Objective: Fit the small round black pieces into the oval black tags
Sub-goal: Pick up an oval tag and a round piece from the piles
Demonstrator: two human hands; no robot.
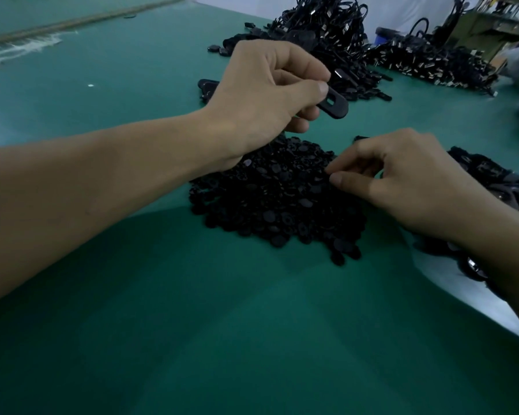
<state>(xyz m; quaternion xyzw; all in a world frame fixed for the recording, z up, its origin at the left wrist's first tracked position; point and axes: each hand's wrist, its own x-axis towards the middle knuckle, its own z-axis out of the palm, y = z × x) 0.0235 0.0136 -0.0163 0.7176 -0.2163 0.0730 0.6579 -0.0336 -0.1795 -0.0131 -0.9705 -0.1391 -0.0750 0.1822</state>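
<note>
Many small round black pieces (276,205) lie heaped on the surface (192,324); picking one looks like the step in hand. The left hand (264,94) pinches an oval black tag (336,105) above the heap, its slotted end free. The right hand (402,190) curls thumb and forefinger at the heap's edge; whether they hold a piece I cannot tell. Next, one piece must be lifted alone and pressed into the tag.

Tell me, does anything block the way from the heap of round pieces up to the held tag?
Nothing visible does. The right hand touches the heap of round pieces; the oval tag, pinched in the left hand, is held clear of it with open air between.
</note>
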